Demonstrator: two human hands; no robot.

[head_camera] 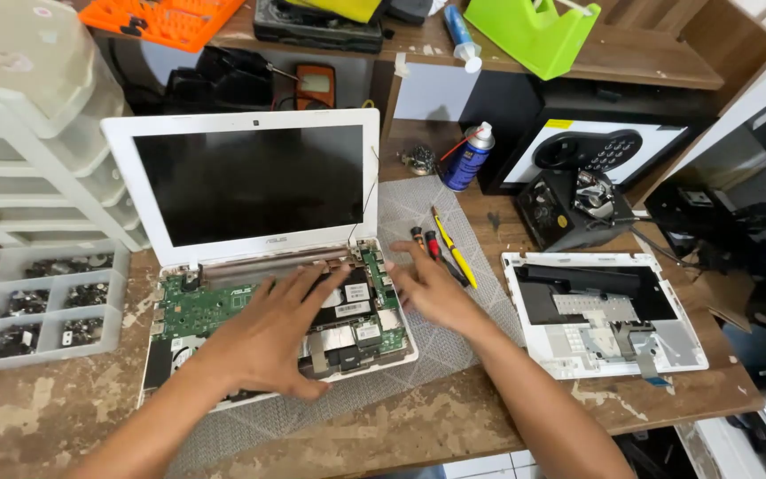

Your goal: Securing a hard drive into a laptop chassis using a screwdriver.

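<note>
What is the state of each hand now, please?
Left hand: open, flat on the opened laptop base, holding nothing.
Right hand: open, fingers spread beside the laptop on the grey mat, holding nothing.

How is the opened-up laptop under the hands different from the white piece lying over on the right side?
The laptop has its dark screen standing upright; the white cover lies flat with no screen. The laptop's base shows a green circuit board; the cover shows a black strip and silvery metal inside. The left hand rests on the laptop and the right hand is beside it; nothing touches the cover. Both are white and sit on the wooden table.
</note>
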